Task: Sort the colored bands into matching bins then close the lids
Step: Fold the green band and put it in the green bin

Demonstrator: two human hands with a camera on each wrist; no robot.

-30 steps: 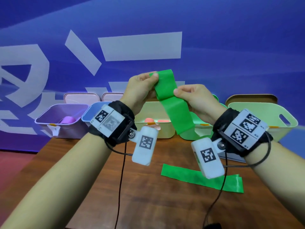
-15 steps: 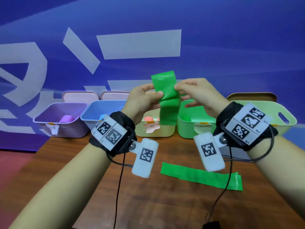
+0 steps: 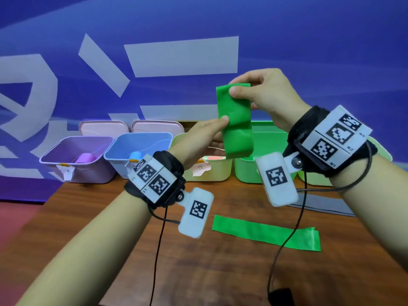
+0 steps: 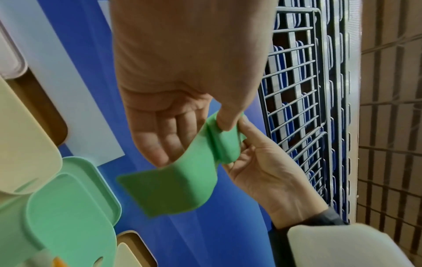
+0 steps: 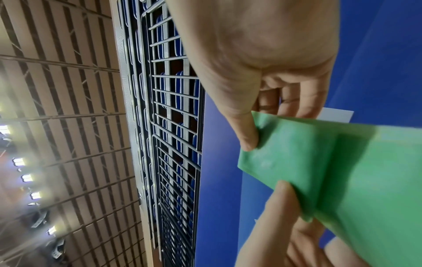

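Both hands hold a green band (image 3: 235,120), folded into a short stack, in the air above the bins. My right hand (image 3: 237,87) pinches its top end between thumb and fingers. My left hand (image 3: 220,124) pinches the middle fold, thumb in front and fingers behind. In the left wrist view the left thumb presses the band (image 4: 178,186) at a fold. The right wrist view shows the right thumb on a corner of the band (image 5: 342,171). A second green band (image 3: 265,233) lies flat on the table. The green bin (image 3: 245,171) stands open behind the held band.
Along the table's far edge stand open bins: purple (image 3: 66,151), blue (image 3: 123,146), pale yellow (image 3: 212,173), and a larger light green one (image 3: 313,177) at the right. Two pink lids (image 3: 103,128) lean behind them. A grey strip (image 3: 320,205) lies right of centre.
The hanging band has been folded up into a shorter stack. My right hand rose to the top end, and my left hand dropped to the middle fold.
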